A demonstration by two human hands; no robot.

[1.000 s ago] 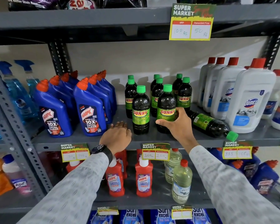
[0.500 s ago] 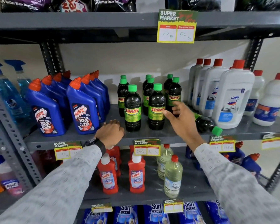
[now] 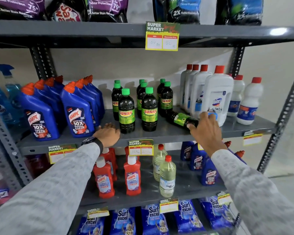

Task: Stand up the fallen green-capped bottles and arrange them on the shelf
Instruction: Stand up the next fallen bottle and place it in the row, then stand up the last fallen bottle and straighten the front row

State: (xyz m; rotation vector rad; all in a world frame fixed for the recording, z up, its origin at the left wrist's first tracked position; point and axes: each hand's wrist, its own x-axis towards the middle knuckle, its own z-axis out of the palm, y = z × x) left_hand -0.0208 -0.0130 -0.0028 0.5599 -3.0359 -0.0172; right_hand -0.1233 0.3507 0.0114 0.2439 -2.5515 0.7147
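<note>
While eight green-capped bottles (image 3: pixel 149 109) stand upright in three short rows on the shelf (image 3: pixel 159 133), one fallen bottle (image 3: pixel 182 118) lies on its side just right of them, cap end hidden under the right hand (image 3: pixel 204 128). That hand curls over its neck, seemingly taking hold. The left hand (image 3: pixel 108 134) rests loosely open on the shelf edge, holding nothing. Only this last bottle appears left to stand.
</note>
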